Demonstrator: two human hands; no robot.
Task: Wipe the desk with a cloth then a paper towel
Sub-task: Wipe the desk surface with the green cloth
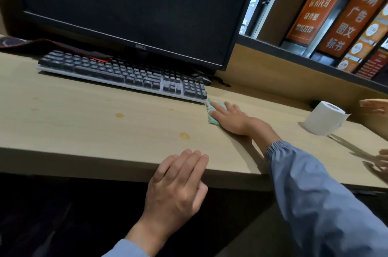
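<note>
Green cloth (210,112) pressed flat under right hand (230,119), beside keyboard (123,74) — left hand (178,183) spread on desk (84,131) edge.

left hand (176,181): flat, fingers together | right hand (231,119): flat, arm outstretched

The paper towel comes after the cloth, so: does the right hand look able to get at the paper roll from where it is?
Probably yes. The right hand lies flat on the green cloth, and only bare desk lies between it and the roll standing to its right.
</note>
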